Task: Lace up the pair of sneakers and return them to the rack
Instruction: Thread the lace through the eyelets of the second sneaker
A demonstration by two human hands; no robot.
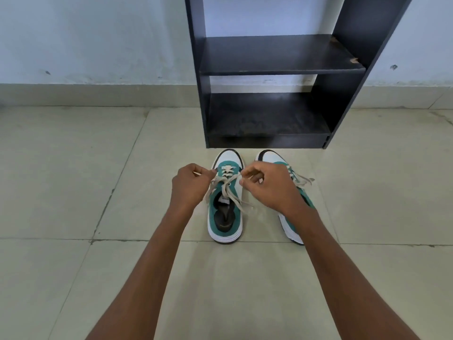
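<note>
Two white and teal sneakers stand side by side on the tiled floor, toes toward the rack. The left sneaker point(225, 217) has beige laces point(226, 186) threaded through its front eyelets, with loose ends trailing over its tongue. My left hand point(190, 185) pinches one lace end at the shoe's left side. My right hand point(266, 185) pinches the other end at its right side. The right sneaker point(269, 157) is partly hidden under my right hand and forearm; its loose lace point(302, 180) sticks out to the right.
A dark shoe rack point(279, 69) stands against the pale wall just beyond the shoes, with two bare shelves in view. Beige floor tiles spread to both sides and toward me.
</note>
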